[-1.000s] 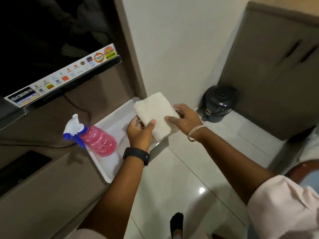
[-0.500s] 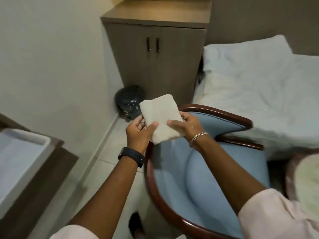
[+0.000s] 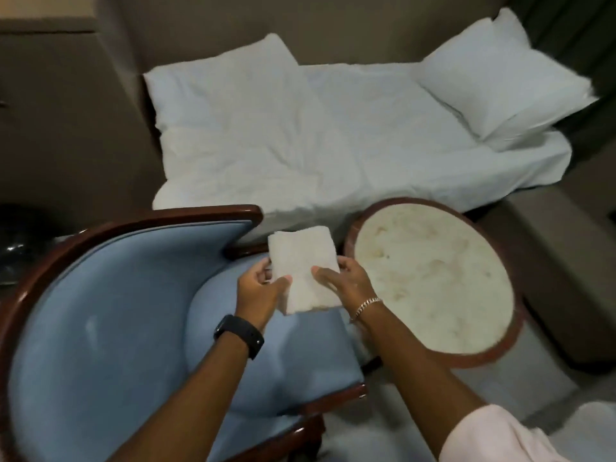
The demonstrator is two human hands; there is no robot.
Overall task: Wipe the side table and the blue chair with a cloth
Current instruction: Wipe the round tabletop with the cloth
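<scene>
A folded white cloth (image 3: 305, 268) is held up between both hands above the seat of the blue chair (image 3: 100, 321). My left hand (image 3: 258, 291) pinches its left edge and my right hand (image 3: 343, 281) grips its right edge. The chair has pale blue upholstery and a dark curved wooden frame, and fills the lower left. To the right of my hands stands the round side table (image 3: 433, 281), with a pale marbled top and a reddish-brown rim.
A bed (image 3: 300, 155) with white sheets and two pillows runs across the back, close behind chair and table. A dark bin (image 3: 16, 245) sits at the far left edge. A brown cabinet (image 3: 50, 95) is at the upper left.
The view has swung right from the tray and spray bottle to the chair, side table and bed. Both hands kept hold of the cloth throughout.
</scene>
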